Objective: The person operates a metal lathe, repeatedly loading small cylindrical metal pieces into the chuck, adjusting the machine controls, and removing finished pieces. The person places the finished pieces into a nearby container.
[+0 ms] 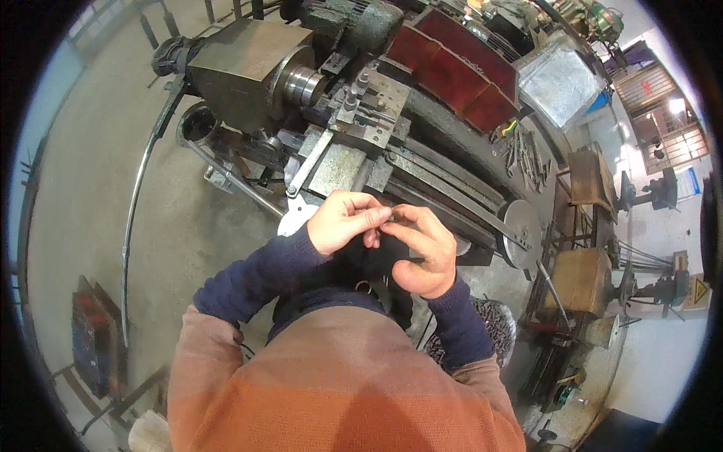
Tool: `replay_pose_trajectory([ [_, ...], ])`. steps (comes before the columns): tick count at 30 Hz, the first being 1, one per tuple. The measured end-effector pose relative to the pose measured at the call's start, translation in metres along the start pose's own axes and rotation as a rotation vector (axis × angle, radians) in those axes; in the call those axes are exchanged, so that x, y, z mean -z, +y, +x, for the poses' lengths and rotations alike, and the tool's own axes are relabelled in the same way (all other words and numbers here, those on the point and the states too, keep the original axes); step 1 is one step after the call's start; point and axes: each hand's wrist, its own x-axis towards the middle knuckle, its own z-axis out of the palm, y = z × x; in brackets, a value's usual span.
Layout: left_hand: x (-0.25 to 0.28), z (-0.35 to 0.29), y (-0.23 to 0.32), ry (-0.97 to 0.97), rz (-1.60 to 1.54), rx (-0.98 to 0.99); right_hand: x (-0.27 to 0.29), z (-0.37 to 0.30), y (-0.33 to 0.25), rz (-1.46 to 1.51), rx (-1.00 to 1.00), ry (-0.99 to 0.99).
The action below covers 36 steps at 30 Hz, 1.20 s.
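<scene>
In front of my chest, just short of a lathe [331,169], both hands meet at the fingertips. My left hand [348,223] is closed, thumb and fingers pinched together. My right hand [428,247] has its thumb tucked low and its fingertips pinched against the left ones. Between them shows a tiny dark piece [392,218], mostly covered by the fingers and too small to name. Beyond my hands lie the lathe's tool post [363,98] and its shiny round chuck end [305,85]. A flat metal lever [310,164] points toward my left wrist.
A dark red box-like tray [456,68] stands behind the lathe bed. Several wrenches [527,158] lie to its right, near a plastic-wrapped package [561,83]. A round metal disc [521,232] ends the bed. Long bars [139,203] reach out at left; a patterned stool seat [493,331] is beside me.
</scene>
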Motion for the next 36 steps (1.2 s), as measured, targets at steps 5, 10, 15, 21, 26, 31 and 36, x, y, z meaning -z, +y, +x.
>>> replay_pose_trajectory([
  [5, 0.004, -0.005, 0.013, 0.092, 0.388, -0.071, -0.004, 0.008, -0.002, -0.041, 0.036, -0.066],
  [10, 0.016, -0.006, 0.016, 0.095, 0.608, -0.230, -0.008, 0.020, -0.003, -0.018, 0.053, -0.136],
  [15, 0.030, -0.009, 0.017, 0.136, 0.614, -0.208, -0.012, 0.036, 0.000, 0.006, 0.066, -0.211],
  [21, 0.044, -0.014, 0.022, 0.051, 0.221, -0.119, -0.019, 0.043, 0.012, 0.099, 0.091, -0.217],
  [26, 0.047, -0.016, 0.024, 0.031, -0.090, -0.063, -0.023, 0.038, 0.017, 0.199, 0.032, -0.156],
  [31, 0.043, -0.015, 0.019, 0.013, -0.044, -0.028, -0.026, 0.029, 0.024, 0.296, -0.023, -0.131],
  [36, 0.038, -0.013, 0.016, 0.012, 0.003, -0.034, -0.030, 0.015, 0.033, 0.416, -0.067, -0.085],
])
